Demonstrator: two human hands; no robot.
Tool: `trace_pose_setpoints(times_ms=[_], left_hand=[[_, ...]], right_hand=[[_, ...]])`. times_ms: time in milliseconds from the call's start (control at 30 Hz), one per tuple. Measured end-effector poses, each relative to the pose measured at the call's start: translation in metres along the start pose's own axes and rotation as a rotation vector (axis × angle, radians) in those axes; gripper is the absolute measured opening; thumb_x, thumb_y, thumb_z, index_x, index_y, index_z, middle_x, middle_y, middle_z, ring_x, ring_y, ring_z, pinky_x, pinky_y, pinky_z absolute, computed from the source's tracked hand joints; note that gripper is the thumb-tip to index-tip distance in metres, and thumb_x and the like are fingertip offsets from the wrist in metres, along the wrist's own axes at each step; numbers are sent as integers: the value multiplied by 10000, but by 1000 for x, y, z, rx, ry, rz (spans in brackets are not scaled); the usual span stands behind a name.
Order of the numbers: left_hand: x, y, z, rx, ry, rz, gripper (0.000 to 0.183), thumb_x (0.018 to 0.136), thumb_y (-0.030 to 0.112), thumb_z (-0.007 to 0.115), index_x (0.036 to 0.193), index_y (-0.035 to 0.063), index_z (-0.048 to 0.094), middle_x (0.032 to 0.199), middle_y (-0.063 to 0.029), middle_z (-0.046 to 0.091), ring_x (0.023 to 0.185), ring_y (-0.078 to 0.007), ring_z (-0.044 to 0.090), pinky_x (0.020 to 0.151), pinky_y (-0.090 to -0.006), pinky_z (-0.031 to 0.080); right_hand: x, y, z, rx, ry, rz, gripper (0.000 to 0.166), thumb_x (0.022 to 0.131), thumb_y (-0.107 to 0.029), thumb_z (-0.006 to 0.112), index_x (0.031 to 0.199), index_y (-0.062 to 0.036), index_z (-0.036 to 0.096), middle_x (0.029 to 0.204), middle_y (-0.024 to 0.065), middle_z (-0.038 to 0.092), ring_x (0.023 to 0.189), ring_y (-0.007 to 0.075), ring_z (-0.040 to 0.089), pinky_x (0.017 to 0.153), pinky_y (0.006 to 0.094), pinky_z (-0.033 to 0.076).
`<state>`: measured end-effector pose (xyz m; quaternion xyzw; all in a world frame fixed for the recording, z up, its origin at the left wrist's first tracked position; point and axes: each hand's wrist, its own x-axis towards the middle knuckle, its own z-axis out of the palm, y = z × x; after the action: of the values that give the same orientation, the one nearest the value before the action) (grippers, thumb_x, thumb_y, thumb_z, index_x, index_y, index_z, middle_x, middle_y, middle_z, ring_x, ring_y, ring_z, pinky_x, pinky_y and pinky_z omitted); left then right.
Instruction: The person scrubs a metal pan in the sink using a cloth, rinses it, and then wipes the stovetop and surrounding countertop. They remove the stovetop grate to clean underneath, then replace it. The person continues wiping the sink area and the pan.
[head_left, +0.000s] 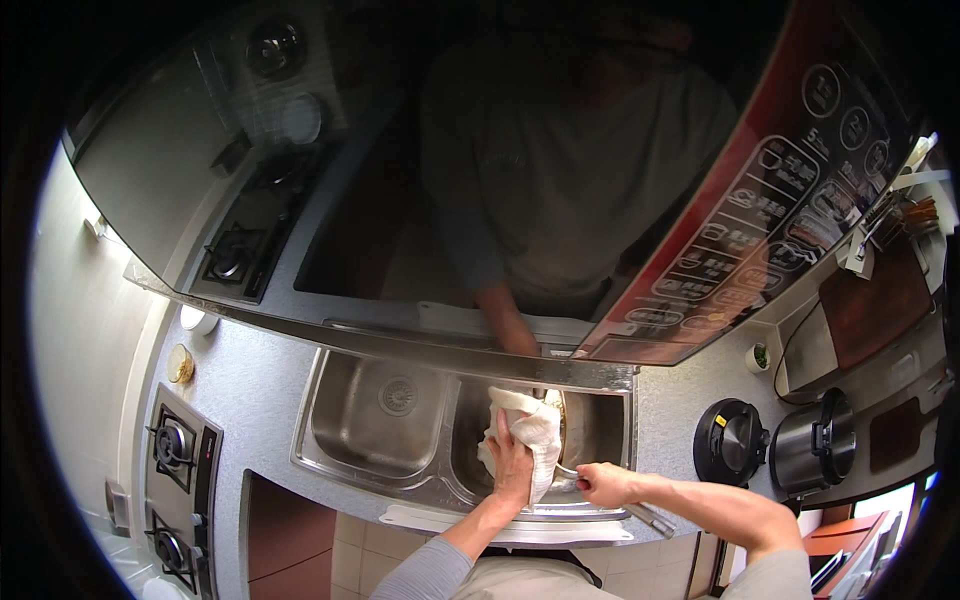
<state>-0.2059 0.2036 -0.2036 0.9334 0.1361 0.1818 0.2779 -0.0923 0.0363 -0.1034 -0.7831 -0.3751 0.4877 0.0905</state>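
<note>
My left hand (512, 465) lies spread over a bunched white cloth (544, 431) above the right sink basin (604, 439) and grips it. Right beside the cloth, my right hand (609, 484) is closed around the thin handle of a metal utensil (566, 470); the cloth hides its other end. Pale, lumpy matter (553, 399) shows at the cloth's far edge, next to a curved rim in the basin. A metal handle (651, 520) sticks out below my right wrist over the counter edge; whether it belongs to the held utensil I cannot tell.
A dark glossy range hood (450, 225) overhangs the sink. The left basin (375, 427) has a drain. A gas stove (180, 487) stands left, a glass jar (180, 364) behind it. Right are a black lid (729, 442), a steel pot (814, 446) and a small white cup (757, 358).
</note>
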Motion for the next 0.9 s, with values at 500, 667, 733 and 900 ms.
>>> trace_pose_setpoints(times_ms=[500, 667, 733, 900], left_hand=[[157, -93, 44, -109, -479, -197, 392, 900, 192, 592, 1237, -1, 648, 1337, -216, 574, 1395, -495, 347, 1010, -848, 244], [116, -85, 38, -158, -314, -89, 411, 914, 213, 572, 1254, -11, 626, 1354, -217, 569, 1364, -499, 376, 993, -856, 246], [93, -61, 31, -43, -152, 11, 418, 920, 221, 564, 1261, -15, 618, 1361, -217, 567, 1351, -501, 388, 986, -859, 246], [60, 12, 10, 466, -306, -96, 532, 839, 212, 645, 1320, -16, 623, 1488, -246, 478, 1414, -499, 321, 1020, -830, 245]], right_hand=[[6, 33, 69, 202, 145, -35, 196, 853, -93, 596, 1016, 12, 566, 906, 259, 681, 908, 462, 672, 785, 494, 526], [6, 21, 73, 242, 91, 26, 228, 867, -88, 577, 1067, 20, 599, 980, 272, 697, 978, 450, 678, 850, 475, 528], [8, 15, 70, 227, 60, 50, 240, 870, -86, 571, 1083, 19, 609, 1004, 275, 702, 999, 447, 685, 866, 484, 530], [9, 6, 60, 179, 85, 12, 256, 872, -93, 589, 1101, 21, 600, 982, 247, 707, 986, 430, 693, 865, 464, 540]])
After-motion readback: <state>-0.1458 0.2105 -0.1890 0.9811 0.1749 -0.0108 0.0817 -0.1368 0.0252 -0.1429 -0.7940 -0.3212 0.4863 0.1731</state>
